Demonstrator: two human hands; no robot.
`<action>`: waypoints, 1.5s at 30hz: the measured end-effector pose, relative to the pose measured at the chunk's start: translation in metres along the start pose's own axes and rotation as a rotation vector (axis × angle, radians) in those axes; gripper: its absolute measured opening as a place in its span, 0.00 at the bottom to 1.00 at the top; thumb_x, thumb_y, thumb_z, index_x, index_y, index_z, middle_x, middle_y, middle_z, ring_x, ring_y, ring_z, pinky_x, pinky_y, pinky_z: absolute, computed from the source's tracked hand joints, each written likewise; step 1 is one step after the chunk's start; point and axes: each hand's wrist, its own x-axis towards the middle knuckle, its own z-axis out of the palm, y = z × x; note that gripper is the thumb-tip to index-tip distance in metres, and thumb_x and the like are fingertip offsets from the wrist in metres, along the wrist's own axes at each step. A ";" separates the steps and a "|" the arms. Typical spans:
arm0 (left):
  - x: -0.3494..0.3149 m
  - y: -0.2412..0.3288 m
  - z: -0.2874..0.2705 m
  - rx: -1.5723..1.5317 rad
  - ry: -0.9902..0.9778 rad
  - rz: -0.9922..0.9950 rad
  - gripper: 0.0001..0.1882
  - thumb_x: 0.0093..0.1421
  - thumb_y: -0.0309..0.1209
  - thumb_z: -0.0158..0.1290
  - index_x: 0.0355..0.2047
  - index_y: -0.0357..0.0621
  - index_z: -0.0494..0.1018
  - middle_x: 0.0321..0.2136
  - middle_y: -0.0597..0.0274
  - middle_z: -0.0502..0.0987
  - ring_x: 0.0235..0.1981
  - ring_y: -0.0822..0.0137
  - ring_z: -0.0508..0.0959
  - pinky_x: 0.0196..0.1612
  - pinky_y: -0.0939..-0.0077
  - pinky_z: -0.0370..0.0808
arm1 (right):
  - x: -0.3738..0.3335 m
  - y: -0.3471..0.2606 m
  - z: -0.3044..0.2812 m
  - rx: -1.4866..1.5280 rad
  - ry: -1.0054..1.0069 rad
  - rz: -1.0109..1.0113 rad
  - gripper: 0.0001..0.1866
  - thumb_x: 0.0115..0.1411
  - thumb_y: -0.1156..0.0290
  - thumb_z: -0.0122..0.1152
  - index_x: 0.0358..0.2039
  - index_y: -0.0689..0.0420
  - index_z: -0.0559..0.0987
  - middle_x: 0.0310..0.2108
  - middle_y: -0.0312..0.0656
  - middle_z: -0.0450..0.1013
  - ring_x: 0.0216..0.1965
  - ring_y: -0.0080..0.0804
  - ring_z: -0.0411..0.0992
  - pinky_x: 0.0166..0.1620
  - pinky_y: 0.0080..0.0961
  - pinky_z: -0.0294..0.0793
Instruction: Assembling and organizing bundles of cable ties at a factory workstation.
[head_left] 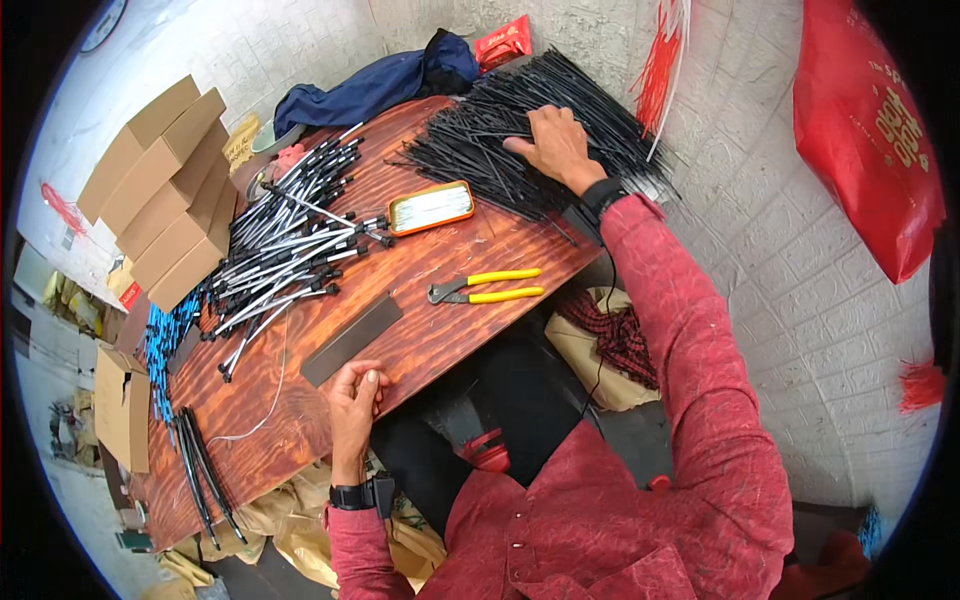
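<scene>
My right hand [560, 148] rests on a big pile of thin black strips [480, 145] at the far right of the table, its thumb held apart from the fingers. No strip is visibly gripped in it. At the table's near edge, my left hand [354, 400] is curled closed, with nothing seen sticking out of it. Just beyond those fingers lies a dark brown rectangular block [350, 338]. Cutting pliers [490, 286] with yellow handles lie between the two hands. An orange-rimmed tin [430, 207] holding thin pale pieces sits beside the strips.
Silver rods with black ends [290, 250] are heaped left of centre. Stacked cardboard boxes [175, 190] stand behind blue-tipped pieces [170, 335]. Black tubes [200, 475] lie at the near left of the wooden table [270, 410]. A navy cloth [375, 88] lies along the back.
</scene>
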 end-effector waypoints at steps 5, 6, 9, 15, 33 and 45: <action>-0.001 -0.006 -0.002 0.026 0.028 0.024 0.09 0.66 0.32 0.51 0.42 0.39 0.73 0.28 0.68 0.76 0.22 0.82 0.68 0.24 0.88 0.64 | -0.001 -0.010 0.034 -0.209 -0.053 -0.140 0.22 0.53 0.56 0.64 0.39 0.62 0.76 0.33 0.48 0.75 0.36 0.53 0.73 0.41 0.46 0.73; 0.000 -0.006 -0.002 0.034 0.035 0.028 0.09 0.66 0.32 0.51 0.42 0.39 0.73 0.28 0.68 0.76 0.23 0.82 0.68 0.24 0.88 0.64 | 0.004 -0.013 0.038 -0.204 -0.050 -0.142 0.22 0.53 0.56 0.64 0.39 0.62 0.76 0.33 0.48 0.75 0.36 0.53 0.73 0.41 0.46 0.73; 0.001 -0.005 0.000 0.031 0.055 0.035 0.09 0.66 0.32 0.51 0.41 0.39 0.73 0.28 0.68 0.76 0.23 0.82 0.68 0.24 0.88 0.65 | 0.017 -0.022 0.048 -0.080 -0.219 0.060 0.24 0.51 0.56 0.65 0.41 0.62 0.76 0.35 0.53 0.75 0.41 0.57 0.73 0.46 0.46 0.72; -0.002 -0.007 -0.001 0.001 0.068 0.060 0.09 0.66 0.32 0.51 0.41 0.39 0.73 0.28 0.67 0.76 0.23 0.81 0.68 0.24 0.87 0.65 | 0.031 -0.009 0.044 0.268 -0.400 0.407 0.24 0.49 0.58 0.66 0.41 0.63 0.75 0.37 0.55 0.75 0.44 0.58 0.74 0.47 0.45 0.73; -0.002 -0.008 -0.001 -0.051 0.110 0.102 0.09 0.66 0.31 0.51 0.40 0.38 0.72 0.29 0.65 0.76 0.22 0.81 0.68 0.26 0.87 0.66 | 0.058 -0.015 0.044 0.274 -0.340 0.252 0.19 0.59 0.57 0.56 0.36 0.64 0.73 0.36 0.62 0.75 0.40 0.58 0.75 0.41 0.48 0.73; -0.001 -0.023 -0.011 -0.172 0.097 0.140 0.11 0.66 0.32 0.52 0.44 0.38 0.70 0.31 0.63 0.76 0.23 0.79 0.69 0.26 0.87 0.67 | 0.056 -0.016 0.026 0.333 -0.236 0.184 0.17 0.63 0.59 0.54 0.41 0.61 0.68 0.31 0.59 0.74 0.36 0.60 0.73 0.38 0.50 0.70</action>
